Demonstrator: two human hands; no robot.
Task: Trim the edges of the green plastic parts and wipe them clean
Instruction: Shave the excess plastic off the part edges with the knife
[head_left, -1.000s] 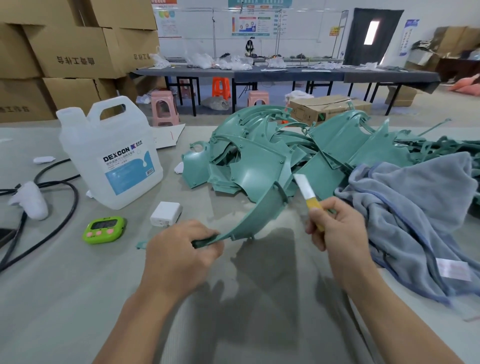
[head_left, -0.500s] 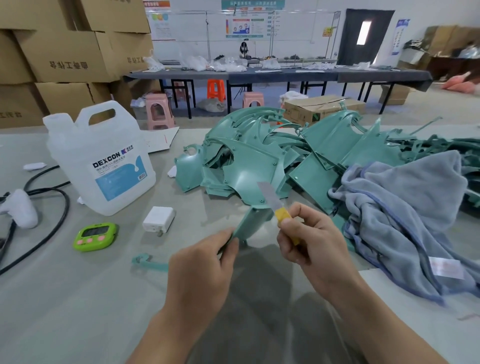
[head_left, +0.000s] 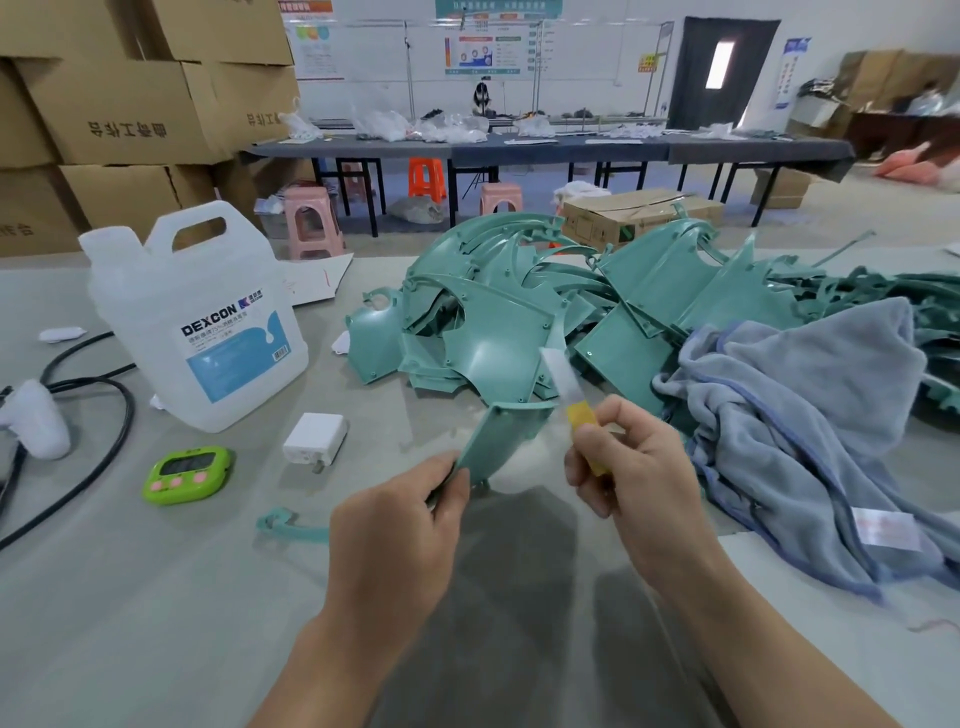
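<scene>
Workshop hall; pale grey counter (head_left: 156, 597) in the foreground. Behind it at left, stacked cardboard boxes (head_left: 119, 104). Across the rear, a far counter (head_left: 519, 148) under a dark cover, loaded with white bags; pink stool (head_left: 311, 218) and orange stool (head_left: 426, 179) at its near side.

Left portion of the counter: translucent jug (head_left: 192, 322) labelled DEXCON, upright. Near its base, a white charger (head_left: 315, 439), lying flat. Left of the charger, a green timer (head_left: 187, 475), face up. Black cable (head_left: 104, 457) looped along the left edge. Thin green offcut (head_left: 283, 522) lying toward the front, below the charger.

Centre to right: pile (head_left: 493, 312) of green parts, heaped and overlapping, count not determinable. Grey-blue towel (head_left: 805, 415) bunched against the pile's right side and partly over it, white tag showing at lower right.

Held in the left hand (head_left: 395, 525), pinched between fingers and thumb at its lower end: one part (head_left: 498, 441), raised clear of the counter in front of the pile, tilted up and to the right. Clenched in the right hand (head_left: 634, 478): yellow handle of a knife (head_left: 577, 415), pale blade pointing up and left. Blade at the part's upper right corner; contact not confirmable. Hands apart, each clamped on its own item, part between them
</scene>
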